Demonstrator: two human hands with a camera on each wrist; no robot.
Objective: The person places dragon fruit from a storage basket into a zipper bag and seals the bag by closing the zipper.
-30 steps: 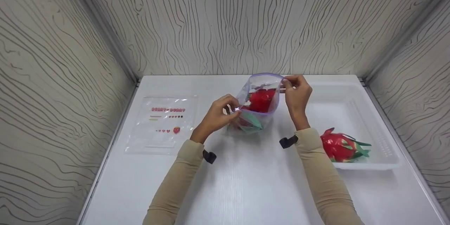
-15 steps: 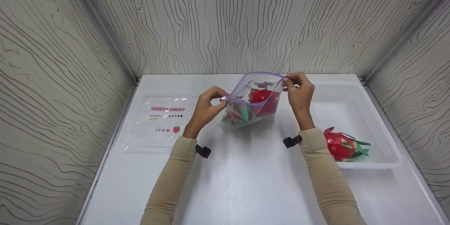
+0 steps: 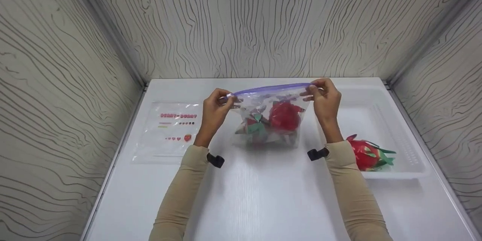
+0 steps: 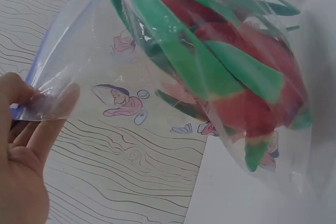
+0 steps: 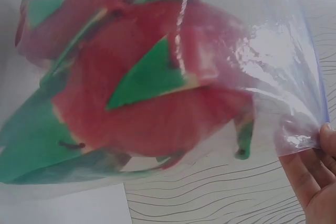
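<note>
A clear zip bag (image 3: 263, 99) with a purple zip strip stands upright at the back middle of the table. Inside it are red dragon fruits (image 5: 173, 98) with green leaf tips, lying side by side. My left hand (image 3: 216, 111) pinches the bag's upper left corner between thumb and fingers. At the upper right corner, my right hand (image 3: 327, 101) pinches the other end of the strip. The strip is pulled nearly straight between the two hands, its edges lying together. Cartoon figures (image 4: 119, 100) printed on the bag show in the left wrist view.
A white plastic tray (image 3: 391, 175) is on the right, with one dragon fruit (image 3: 369, 154) in its near left part. Flat on the left side lies another clear bag (image 3: 173, 128) with red printing. A wood-grain panel (image 3: 241, 26) rises behind the table.
My left hand has moved left and a little up, my right hand slightly right. The bag's mouth went from a wide round opening to a nearly straight line.
</note>
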